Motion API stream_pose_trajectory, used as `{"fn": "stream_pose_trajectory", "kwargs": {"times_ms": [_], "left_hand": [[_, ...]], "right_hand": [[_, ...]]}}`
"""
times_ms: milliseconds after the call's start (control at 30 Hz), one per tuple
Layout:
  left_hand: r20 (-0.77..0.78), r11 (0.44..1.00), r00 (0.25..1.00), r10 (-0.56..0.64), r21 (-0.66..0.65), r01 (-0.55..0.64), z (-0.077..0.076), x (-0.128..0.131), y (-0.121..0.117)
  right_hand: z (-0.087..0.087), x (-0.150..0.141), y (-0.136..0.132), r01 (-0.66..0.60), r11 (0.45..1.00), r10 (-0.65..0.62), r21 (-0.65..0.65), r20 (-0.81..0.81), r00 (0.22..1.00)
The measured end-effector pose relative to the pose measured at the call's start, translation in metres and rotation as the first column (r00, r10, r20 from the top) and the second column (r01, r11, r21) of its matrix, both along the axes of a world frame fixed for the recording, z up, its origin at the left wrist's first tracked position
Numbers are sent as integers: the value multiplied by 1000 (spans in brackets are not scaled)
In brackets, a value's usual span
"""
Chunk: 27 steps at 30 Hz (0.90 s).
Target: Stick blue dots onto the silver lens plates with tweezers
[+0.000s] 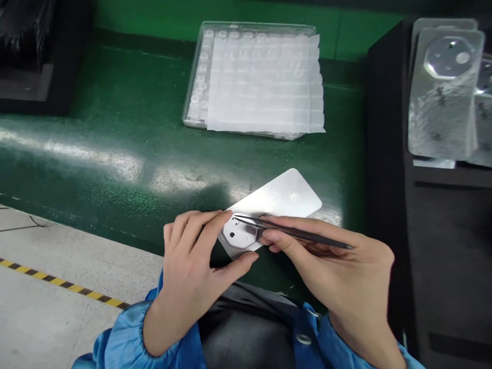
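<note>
Black tweezers [307, 236], pinched in the right hand [338, 261], meet the silver plate [277, 197].

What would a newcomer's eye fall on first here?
Probably the bright plate, lying aslant on the green bench, with the left hand at its left end and dark tweezers in the right hand over it. Next, perhaps, the white sheet covering most of the tray beyond, and the shiny panels at far right.

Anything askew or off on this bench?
White sheet sits off-centre on the clear tray, overhanging its right edge and leaving the left column uncovered. Silvery plates at far right are stacked unevenly.
</note>
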<state>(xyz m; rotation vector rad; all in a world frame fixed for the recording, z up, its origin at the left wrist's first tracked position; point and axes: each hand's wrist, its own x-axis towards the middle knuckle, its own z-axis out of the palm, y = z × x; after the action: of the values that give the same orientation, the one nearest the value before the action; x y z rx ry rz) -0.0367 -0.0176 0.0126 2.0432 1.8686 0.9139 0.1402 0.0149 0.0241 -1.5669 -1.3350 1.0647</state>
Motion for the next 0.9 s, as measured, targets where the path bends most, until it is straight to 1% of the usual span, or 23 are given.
{"fn": "stream_pose_trajectory", "kwargs": {"times_ms": [200,467,900], "left_hand": [[1,1000,1000,2,2,-2,-1,0,-1],[9,1000,1000,4,6,-4,-1,0,0],[5,1000,1000,0,4,0,-1,0,0]], "right_hand": [[-1,3,-2,-39,998,37,40,55,998],[2,1,-2,-62,998,61,29,54,997],[-1,2,-4,-75,997,72,35,89,993]]}}
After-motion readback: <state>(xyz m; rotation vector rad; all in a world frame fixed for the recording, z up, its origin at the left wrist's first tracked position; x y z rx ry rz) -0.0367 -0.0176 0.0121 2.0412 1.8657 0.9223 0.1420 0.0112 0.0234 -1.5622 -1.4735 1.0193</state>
